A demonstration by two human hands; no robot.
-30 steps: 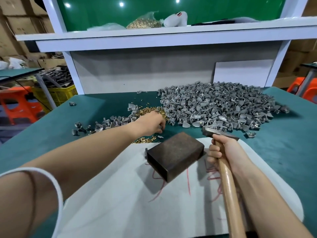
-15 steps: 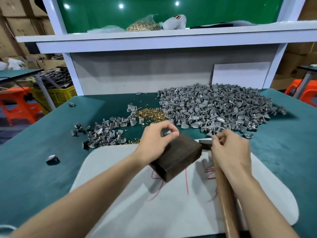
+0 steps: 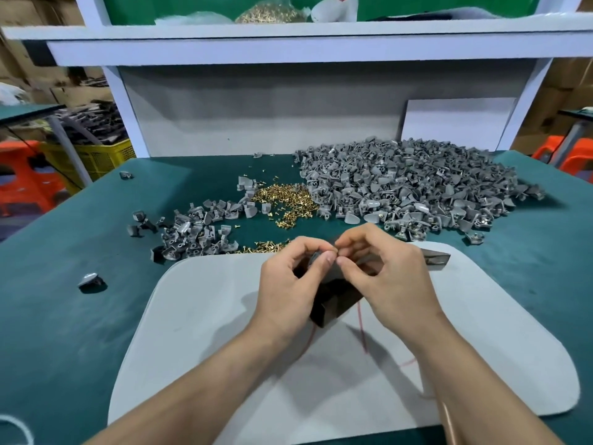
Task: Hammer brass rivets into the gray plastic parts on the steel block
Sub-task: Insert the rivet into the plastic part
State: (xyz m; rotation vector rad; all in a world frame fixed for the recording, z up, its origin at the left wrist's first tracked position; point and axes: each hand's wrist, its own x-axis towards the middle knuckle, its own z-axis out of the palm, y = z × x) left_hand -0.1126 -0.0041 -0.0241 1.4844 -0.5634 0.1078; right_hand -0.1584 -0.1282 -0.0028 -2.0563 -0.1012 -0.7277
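The block (image 3: pixel 335 298) is dark, matt metal with a rusty look. The rivets (image 3: pixel 285 203) are shiny brass. The parts (image 3: pixel 404 184) are grey matt plastic. The mat (image 3: pixel 208 319) is pale, smooth and matt. The hammer (image 3: pixel 436 260) has a dull metal head and a glossy wooden handle (image 3: pixel 448 420).

A pale grey rounded mat (image 3: pixel 199 316) lies on the dark green table (image 3: pixel 57 316). Behind stands a white shelf frame (image 3: pixel 288 49) with a white rectangular board (image 3: pixel 455 123) against its back panel. At left are a yellow plastic crate (image 3: pixel 106 159) and an orange plastic stool (image 3: pixel 25 187).
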